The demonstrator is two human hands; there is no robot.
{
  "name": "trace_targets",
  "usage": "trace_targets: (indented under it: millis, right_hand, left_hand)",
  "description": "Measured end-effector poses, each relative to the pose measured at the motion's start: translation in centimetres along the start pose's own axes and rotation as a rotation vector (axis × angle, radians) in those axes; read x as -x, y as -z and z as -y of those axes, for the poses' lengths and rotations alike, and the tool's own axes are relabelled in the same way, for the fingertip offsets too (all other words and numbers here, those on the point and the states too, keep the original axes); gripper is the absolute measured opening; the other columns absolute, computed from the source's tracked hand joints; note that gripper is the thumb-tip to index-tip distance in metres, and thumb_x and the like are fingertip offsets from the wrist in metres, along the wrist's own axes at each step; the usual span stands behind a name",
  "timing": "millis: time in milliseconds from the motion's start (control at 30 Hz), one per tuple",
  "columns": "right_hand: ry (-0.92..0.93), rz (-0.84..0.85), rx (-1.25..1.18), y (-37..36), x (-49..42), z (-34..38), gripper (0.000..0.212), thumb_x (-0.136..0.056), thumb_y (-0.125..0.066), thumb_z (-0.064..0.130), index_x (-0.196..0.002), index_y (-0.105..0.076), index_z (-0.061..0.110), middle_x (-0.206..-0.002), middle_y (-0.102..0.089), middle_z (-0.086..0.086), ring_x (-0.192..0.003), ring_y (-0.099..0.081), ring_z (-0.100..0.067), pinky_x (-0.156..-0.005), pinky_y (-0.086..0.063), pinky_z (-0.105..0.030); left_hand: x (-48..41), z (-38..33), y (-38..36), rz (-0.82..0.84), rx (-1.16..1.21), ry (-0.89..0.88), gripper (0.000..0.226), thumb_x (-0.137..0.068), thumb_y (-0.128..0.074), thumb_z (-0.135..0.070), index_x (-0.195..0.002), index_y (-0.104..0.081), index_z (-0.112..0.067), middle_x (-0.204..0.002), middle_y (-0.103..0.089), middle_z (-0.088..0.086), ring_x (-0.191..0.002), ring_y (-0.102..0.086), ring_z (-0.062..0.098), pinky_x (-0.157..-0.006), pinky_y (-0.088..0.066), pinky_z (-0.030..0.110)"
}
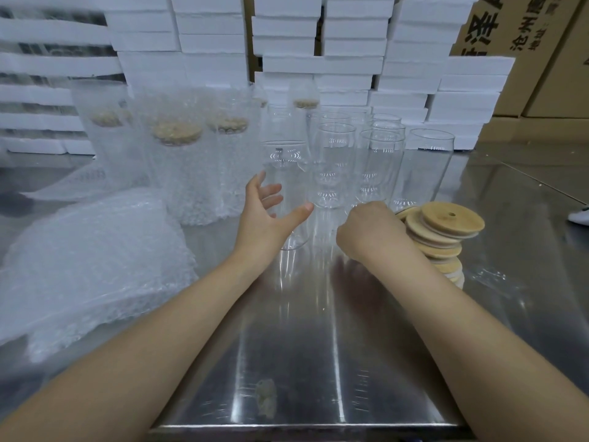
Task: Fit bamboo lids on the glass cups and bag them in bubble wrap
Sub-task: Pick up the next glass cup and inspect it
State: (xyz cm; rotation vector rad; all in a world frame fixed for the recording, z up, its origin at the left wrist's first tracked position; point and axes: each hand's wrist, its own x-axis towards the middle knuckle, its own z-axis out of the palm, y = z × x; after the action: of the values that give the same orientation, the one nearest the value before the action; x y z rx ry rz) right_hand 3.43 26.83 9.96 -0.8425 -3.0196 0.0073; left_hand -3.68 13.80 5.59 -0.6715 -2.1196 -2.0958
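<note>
Several empty glass cups (331,161) stand in rows at the middle of the steel table. My left hand (266,215) is spread open around the nearest glass cup (283,167), fingers and thumb apart, just short of gripping it. A leaning stack of bamboo lids (446,231) stands to the right. My right hand (369,231) reaches into the stack's left side with its fingers curled; the fingertips are hidden, so any lid in them cannot be seen. Wrapped, lidded cups (178,161) stand at the back left.
A pile of bubble wrap bags (89,266) lies at the left. White foam boxes (318,43) are stacked along the back, with cardboard cartons (541,59) at the right. The steel table (302,362) stretches toward its front edge. A shoe (578,215) shows at far right.
</note>
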Motion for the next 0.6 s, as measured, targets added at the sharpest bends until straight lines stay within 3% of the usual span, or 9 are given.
trace_targets:
  millis: [133,200,267,467,533,600]
  right_hand:
    - [-0.009,0.016,-0.069,-0.7,-0.3,0.2,0.039,-0.095,-0.037,0.017,-0.127,-0.052,-0.001,-0.136,-0.045,-0.030,-0.124,-0.048,-0.038,-0.093,-0.043,-0.034]
    - [0.027,-0.023,-0.115,-1.0,-0.2,-0.2,0.019,-0.096,-0.042,0.017,-0.104,-0.057,0.008,-0.124,-0.055,-0.024,-0.115,-0.053,-0.035,-0.084,-0.041,-0.034]
    - [0.057,-0.068,-0.148,-0.9,0.2,-0.4,0.008,-0.095,-0.045,0.016,-0.090,-0.050,0.012,-0.112,-0.058,-0.018,-0.108,-0.055,-0.034,-0.078,-0.038,-0.034]
    - [0.128,-0.092,-0.237,-0.3,2.3,1.0,0.025,-0.097,-0.044,0.018,-0.073,-0.042,0.012,-0.089,-0.047,-0.010,-0.082,-0.046,-0.027,-0.067,-0.035,-0.030]
    - [0.208,-0.137,-0.188,-0.2,3.5,2.4,0.021,-0.099,-0.041,0.020,-0.083,-0.052,0.012,-0.093,-0.053,-0.013,-0.086,-0.050,-0.029,-0.061,-0.030,-0.029]
    - [0.290,-0.210,-0.122,-0.4,4.4,3.8,0.028,-0.102,-0.037,0.022,-0.109,-0.059,0.007,-0.107,-0.058,-0.013,-0.101,-0.056,-0.029,-0.057,-0.025,-0.029]
  left_hand:
    - [0.0,0.1,0.1,0.014,-0.007,-0.004,0.091,-0.075,-0.082,-0.028,-0.145,-0.025,-0.024,-0.125,-0.050,-0.011,-0.117,-0.052,0.003,-0.106,-0.043,0.036]
    - [-0.1,0.1,0.1,0.014,-0.011,-0.006,0.090,-0.074,-0.082,-0.028,-0.145,-0.026,-0.025,-0.125,-0.050,-0.011,-0.117,-0.052,0.004,-0.106,-0.043,0.036]
    - [-0.1,0.2,0.1,0.018,-0.014,-0.007,0.091,-0.074,-0.082,-0.028,-0.145,-0.026,-0.026,-0.125,-0.050,-0.012,-0.118,-0.052,0.004,-0.106,-0.042,0.035]
    - [-0.2,0.5,0.1,0.002,-0.020,-0.020,0.092,-0.074,-0.083,-0.027,-0.145,-0.026,-0.025,-0.126,-0.049,-0.010,-0.118,-0.052,0.005,-0.105,-0.042,0.032]
    - [-0.4,0.7,0.2,-0.018,-0.031,-0.033,0.093,-0.073,-0.083,-0.027,-0.145,-0.026,-0.024,-0.128,-0.049,-0.008,-0.119,-0.051,0.006,-0.103,-0.041,0.029]
    - [-0.7,1.0,0.3,-0.049,-0.041,-0.041,0.094,-0.071,-0.084,-0.026,-0.145,-0.027,-0.024,-0.130,-0.049,-0.006,-0.119,-0.051,0.008,-0.098,-0.039,0.022]
